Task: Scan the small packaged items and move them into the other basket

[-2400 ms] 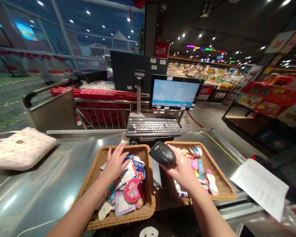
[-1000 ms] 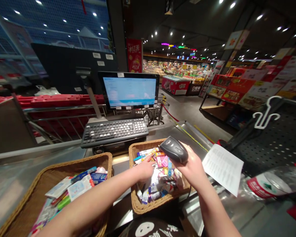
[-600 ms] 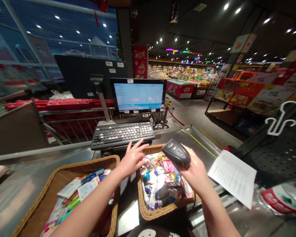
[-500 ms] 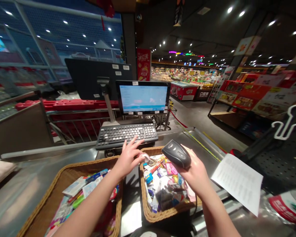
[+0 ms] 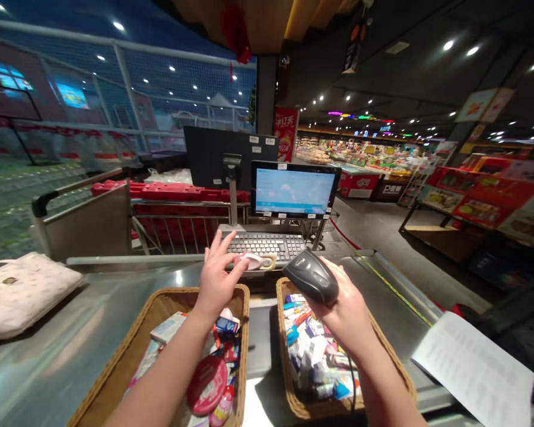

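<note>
My right hand [image 5: 345,311] grips a black barcode scanner [image 5: 312,276] above the right wicker basket [image 5: 289,398], which holds several small packaged goods. My left hand [image 5: 217,279] is raised above the left wicker basket [image 5: 156,301] and pinches a small pink and white item with a tan ring [image 5: 258,261] between thumb and fingers, in front of the scanner's nose. The left basket also holds several small packets and a round red tin [image 5: 207,384].
A keyboard [image 5: 267,245] and a lit monitor [image 5: 293,190] stand behind the baskets on the steel checkout counter [image 5: 75,344]. A cream handbag [image 5: 20,292] lies at the left. A printed sheet [image 5: 474,367] lies at the right. Red shopping carts [image 5: 169,204] are stacked behind.
My left hand took a small pink item out of the right basket and lifted it up in front of the scanner. The view swung back to the left.
</note>
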### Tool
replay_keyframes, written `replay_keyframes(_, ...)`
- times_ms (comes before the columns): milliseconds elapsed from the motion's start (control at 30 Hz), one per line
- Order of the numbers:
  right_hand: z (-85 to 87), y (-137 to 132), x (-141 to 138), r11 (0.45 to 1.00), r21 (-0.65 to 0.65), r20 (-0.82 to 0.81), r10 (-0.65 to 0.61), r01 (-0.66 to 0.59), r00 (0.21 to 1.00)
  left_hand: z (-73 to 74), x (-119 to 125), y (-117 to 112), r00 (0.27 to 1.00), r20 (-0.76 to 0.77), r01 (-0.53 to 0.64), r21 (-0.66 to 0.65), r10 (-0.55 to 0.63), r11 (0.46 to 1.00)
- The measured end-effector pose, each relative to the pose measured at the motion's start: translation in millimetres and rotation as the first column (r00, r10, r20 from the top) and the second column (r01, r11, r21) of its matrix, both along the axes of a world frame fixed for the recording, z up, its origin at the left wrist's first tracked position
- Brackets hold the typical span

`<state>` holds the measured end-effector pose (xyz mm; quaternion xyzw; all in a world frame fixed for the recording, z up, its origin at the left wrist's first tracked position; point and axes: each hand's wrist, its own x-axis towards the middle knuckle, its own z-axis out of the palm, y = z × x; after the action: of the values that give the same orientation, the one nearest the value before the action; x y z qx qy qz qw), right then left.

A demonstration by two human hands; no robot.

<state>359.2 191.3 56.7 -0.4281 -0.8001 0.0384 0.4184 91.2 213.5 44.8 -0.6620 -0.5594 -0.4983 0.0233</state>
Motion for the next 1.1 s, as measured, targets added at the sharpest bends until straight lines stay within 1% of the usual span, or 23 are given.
replay_keyframes(100, 2.5, 3, -19, 0.999, -0.01, -0.003, 0.044, -0.044, 0.999, -0.1, -12, 2, 0.998, 0.023, -0.053, 0.0, 0.053, 0.999)
replay_keyframes(200, 0.8, 2, -34, 0.996, -0.046, 0.021, 0.078, -0.077, 0.997, -4.0, -25, 1, 0.996, 0.007, -0.088, -0.005, 0.088, 0.996)
replay_keyframes(433, -2.0, -8, -56, 0.98, -0.142, 0.054, 0.15, -0.141, 0.987, -12.4, -49, -8, 0.99, -0.007, -0.138, -0.013, 0.138, 0.99)
replay_keyframes(633, -3.3, -11, -66, 0.972, -0.152, 0.054, 0.188, -0.178, 0.981, -14.6, -64, -12, 0.987, 0.003, -0.159, -0.019, 0.159, 0.987)
replay_keyframes(867, -8.2, -14, -73, 0.969, -0.18, 0.068, 0.182, -0.168, 0.981, -17.7, -76, -17, 0.985, -0.008, -0.172, -0.019, 0.172, 0.985)
replay_keyframes(1100, -9.5, -17, -78, 0.966, -0.203, 0.079, 0.181, -0.162, 0.98, -22.5, -86, -27, 0.984, -0.007, -0.178, -0.039, 0.178, 0.983)
